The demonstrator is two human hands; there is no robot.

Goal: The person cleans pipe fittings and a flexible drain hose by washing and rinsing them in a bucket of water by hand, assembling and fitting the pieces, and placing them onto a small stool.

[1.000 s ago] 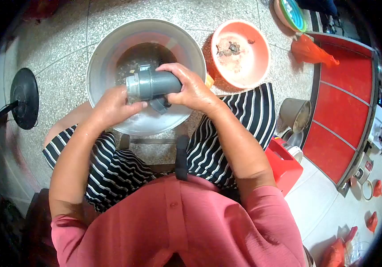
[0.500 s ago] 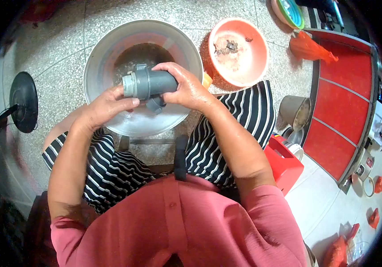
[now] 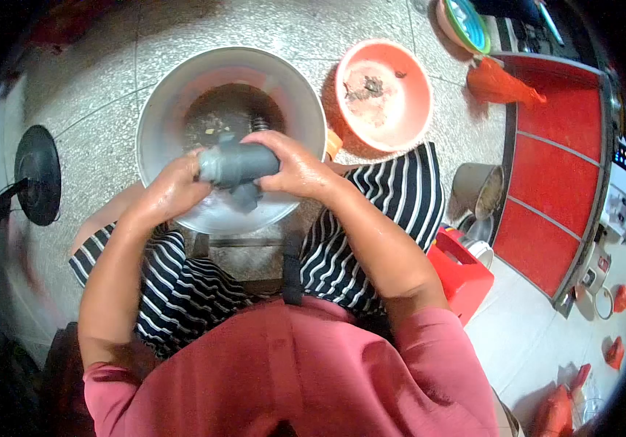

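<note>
A grey plastic pipe fitting (image 3: 244, 163) lies sideways over a large metal basin (image 3: 158, 109), with a short branch pointing down from it. My left hand (image 3: 174, 188) is closed round its pale left end. Fingers and thumb of my right hand (image 3: 291, 166) wrap the wider right end. Dark, murky water (image 3: 234, 109) with small pale bits stands in the basin, and a dark ribbed piece (image 3: 259, 124) shows just behind the fitting. Motion slightly blurs the fitting.
A pink-orange basin (image 3: 419, 95) holding dark scraps stands right of the metal one. Further right are a red bag (image 3: 501, 81), a metal pot (image 3: 471, 183), a red plastic container (image 3: 462, 273) and a red-fronted cabinet (image 3: 546, 175). A black round base (image 3: 39, 175) stands left.
The view has shifted, so the basins sit lower in it. Both hands still hold the fitting, now a little lower and blurred. The dark ribbed piece has come into sight behind it.
</note>
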